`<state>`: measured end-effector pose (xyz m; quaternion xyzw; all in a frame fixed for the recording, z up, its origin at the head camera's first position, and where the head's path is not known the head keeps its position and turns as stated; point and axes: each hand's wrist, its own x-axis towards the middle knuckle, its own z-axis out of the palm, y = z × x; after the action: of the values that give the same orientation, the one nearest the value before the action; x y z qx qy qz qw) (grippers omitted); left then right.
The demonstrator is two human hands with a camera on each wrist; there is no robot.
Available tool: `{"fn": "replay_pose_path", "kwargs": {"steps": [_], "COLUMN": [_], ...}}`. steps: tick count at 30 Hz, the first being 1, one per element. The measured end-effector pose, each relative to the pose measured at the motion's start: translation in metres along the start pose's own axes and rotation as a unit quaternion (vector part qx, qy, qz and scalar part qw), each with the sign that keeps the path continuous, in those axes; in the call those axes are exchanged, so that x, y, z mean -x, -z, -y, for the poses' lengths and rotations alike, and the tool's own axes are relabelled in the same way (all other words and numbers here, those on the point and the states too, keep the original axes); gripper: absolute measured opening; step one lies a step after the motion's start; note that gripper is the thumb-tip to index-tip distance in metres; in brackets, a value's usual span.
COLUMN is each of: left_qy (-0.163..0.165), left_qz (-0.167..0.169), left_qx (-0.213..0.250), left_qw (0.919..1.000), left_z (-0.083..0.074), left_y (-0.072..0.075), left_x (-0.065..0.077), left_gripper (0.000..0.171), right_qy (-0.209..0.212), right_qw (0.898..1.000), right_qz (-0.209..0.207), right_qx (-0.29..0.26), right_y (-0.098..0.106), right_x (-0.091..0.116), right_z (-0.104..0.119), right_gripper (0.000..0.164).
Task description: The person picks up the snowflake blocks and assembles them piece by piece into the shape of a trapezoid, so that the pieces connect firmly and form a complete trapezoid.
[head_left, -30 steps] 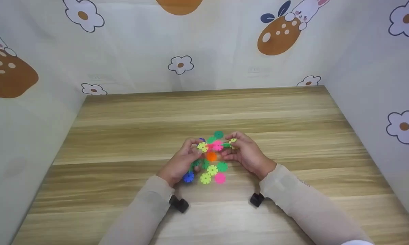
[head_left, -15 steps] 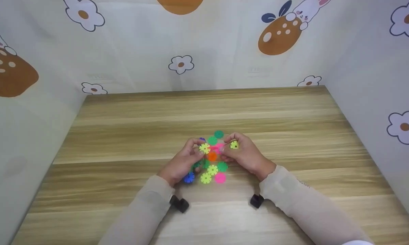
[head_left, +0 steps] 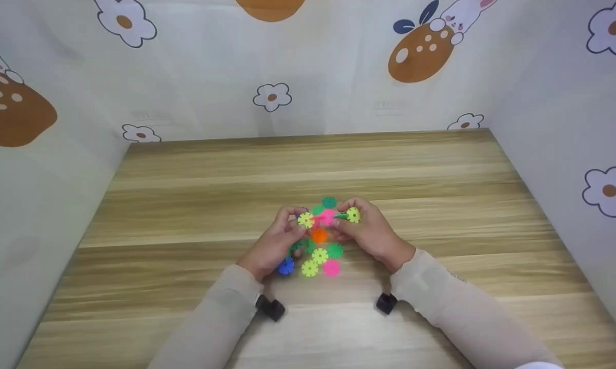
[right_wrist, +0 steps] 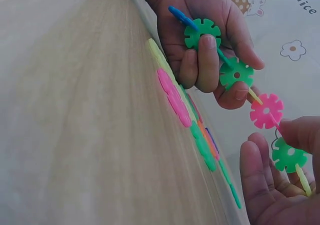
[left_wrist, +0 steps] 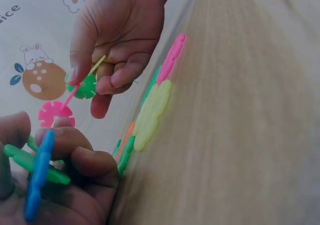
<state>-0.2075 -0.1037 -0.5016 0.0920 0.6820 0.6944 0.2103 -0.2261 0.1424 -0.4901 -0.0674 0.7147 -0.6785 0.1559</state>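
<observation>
A chain of notched interlocking plastic discs runs between the two hands above the table. My left hand holds its left part, where a blue disc and green discs lie across the fingers in the right wrist view. A yellow disc sits at its fingertips. Beyond it comes a pink disc. My right hand pinches the chain's right part, near a green disc, with a yellow disc at the end. How firmly each joint is slotted is too small to tell.
Loose discs lie flat on the wooden table beneath and around the hands: orange, pink, green and several others. Patterned cloth walls stand at the back and sides. A black wrist camera hangs at the right cuff.
Half a second ago the right fingers moved in over the pink and green discs; now they are back a little and these show again. The right-end yellow disc has turned more face-on.
</observation>
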Motion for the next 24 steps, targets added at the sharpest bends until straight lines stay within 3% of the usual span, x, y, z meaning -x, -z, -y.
{"fn": "replay_pose_path", "kwargs": {"steps": [11, 24], "left_qy": [0.013, 0.01], "left_qz": [-0.013, -0.01], "left_qx": [0.003, 0.006], "left_qw": [0.9998, 0.9999], "left_z": [-0.0012, 0.0011], "left_y": [0.0006, 0.0038], "left_x": [0.0002, -0.0005], "left_gripper": [0.035, 0.036], "right_qy": [-0.011, -0.009], "right_qw": [1.0, 0.998], "right_qz": [0.018, 0.049], "right_qx": [0.009, 0.035], "right_y": [0.0028, 0.006], "right_x": [-0.0004, 0.0011], "right_z": [-0.0005, 0.0044], "right_gripper": [0.011, 0.01]}}
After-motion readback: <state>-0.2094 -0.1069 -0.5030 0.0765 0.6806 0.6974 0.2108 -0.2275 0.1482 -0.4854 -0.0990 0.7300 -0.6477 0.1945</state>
